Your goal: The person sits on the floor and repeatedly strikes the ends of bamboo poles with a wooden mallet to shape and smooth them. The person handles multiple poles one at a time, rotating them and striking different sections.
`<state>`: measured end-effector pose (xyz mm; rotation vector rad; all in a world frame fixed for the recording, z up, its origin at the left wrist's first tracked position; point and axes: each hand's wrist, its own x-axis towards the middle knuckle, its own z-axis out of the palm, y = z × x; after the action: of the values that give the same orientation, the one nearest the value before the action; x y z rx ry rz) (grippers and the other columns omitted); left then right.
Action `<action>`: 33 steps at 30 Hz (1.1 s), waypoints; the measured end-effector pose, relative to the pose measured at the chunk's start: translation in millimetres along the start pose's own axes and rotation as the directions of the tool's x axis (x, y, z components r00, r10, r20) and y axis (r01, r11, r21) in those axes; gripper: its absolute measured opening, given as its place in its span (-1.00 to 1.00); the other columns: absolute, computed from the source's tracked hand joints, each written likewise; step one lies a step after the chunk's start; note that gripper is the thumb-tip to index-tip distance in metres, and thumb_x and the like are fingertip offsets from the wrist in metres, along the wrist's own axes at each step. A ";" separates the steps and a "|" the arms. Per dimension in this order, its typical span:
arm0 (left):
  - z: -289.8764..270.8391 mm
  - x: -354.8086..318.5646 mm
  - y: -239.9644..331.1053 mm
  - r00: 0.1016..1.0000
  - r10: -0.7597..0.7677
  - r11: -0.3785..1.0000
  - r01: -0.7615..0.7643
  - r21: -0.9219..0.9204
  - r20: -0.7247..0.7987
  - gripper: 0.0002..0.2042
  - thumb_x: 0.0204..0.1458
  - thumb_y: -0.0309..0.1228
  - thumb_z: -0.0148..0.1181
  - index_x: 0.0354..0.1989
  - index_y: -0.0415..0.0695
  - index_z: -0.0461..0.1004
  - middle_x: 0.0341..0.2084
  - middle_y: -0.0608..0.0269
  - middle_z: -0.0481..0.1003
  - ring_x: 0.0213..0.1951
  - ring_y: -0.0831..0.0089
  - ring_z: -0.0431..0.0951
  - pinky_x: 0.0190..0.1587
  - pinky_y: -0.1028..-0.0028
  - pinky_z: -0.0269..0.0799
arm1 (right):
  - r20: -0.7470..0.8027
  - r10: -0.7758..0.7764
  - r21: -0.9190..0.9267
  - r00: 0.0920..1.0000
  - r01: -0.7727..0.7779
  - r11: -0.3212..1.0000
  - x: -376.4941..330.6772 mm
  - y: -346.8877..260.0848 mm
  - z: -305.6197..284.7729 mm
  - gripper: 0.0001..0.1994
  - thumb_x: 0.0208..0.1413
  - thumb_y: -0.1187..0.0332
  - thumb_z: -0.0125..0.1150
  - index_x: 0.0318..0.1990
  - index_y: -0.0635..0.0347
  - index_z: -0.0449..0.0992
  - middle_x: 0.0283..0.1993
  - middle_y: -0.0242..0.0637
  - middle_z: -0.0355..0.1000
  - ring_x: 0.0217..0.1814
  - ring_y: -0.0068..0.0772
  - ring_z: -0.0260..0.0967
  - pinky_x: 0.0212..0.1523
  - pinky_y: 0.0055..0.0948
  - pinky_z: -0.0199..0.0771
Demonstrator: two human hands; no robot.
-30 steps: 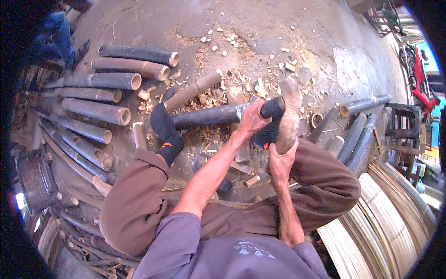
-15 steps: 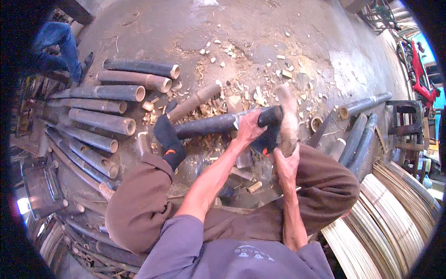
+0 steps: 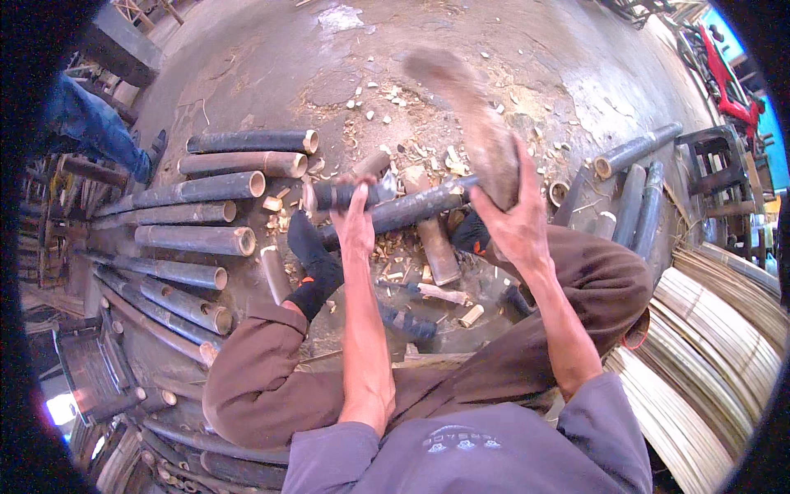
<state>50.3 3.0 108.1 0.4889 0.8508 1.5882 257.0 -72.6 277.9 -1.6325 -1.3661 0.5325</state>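
Reaching forward, left hand (image 3: 354, 226) grips a dark cylinder (image 3: 331, 197); right hand (image 3: 520, 226) cups a club (image 3: 484, 136).

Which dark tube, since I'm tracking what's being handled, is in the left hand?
The short dark piece gripped in the left hand: it is much shorter than the long dark tube by the feet, which that hand isn't gripping.

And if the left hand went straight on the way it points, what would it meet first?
Probably the brown bamboo piece just beyond the dark tube in the left hand; depth is unclear, so it might pass above that piece.
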 end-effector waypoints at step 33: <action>-62.1 -27.0 -45.0 0.992 -0.122 0.992 0.121 -0.029 -0.024 -0.65 -0.05 -0.65 0.22 -0.12 -0.09 0.28 -0.28 0.15 0.53 -0.14 0.32 0.53 0.02 0.23 0.41 | 0.269 -0.274 -0.055 0.924 0.298 0.953 -8.0 -45.0 50.3 -0.20 -0.10 0.39 0.38 0.34 0.10 0.11 0.08 0.05 0.42 0.04 -0.05 0.47 0.05 -0.25 0.44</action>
<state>40.5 -37.6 38.3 0.3906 0.8607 1.4953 190.7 -63.1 289.4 -1.4367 -1.8147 0.5238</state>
